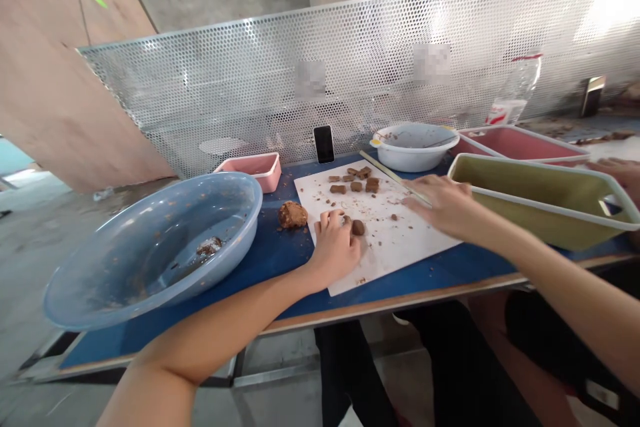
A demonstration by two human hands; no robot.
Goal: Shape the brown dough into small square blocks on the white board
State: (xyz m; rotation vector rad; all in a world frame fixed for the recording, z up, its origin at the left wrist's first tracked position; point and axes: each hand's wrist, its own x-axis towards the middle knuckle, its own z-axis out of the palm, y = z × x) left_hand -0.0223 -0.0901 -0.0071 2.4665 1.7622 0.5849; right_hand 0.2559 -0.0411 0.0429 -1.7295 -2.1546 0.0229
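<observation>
My left hand rests on the white board, fingers curled down over a small brown lump; another small brown ball lies just beside its fingertips. My right hand reaches across the board's right side, fingers closed on a thin pale stick that runs back to the far edge. Several brown cut pieces lie at the far part of the board. A larger brown lump sits on the blue table left of the board.
A big blue basin stands at the left, a small pink tray behind it. A phone leans on the perforated metal screen. A white bowl, an olive tray and a red tray stand right. Another person's hand shows at the far right.
</observation>
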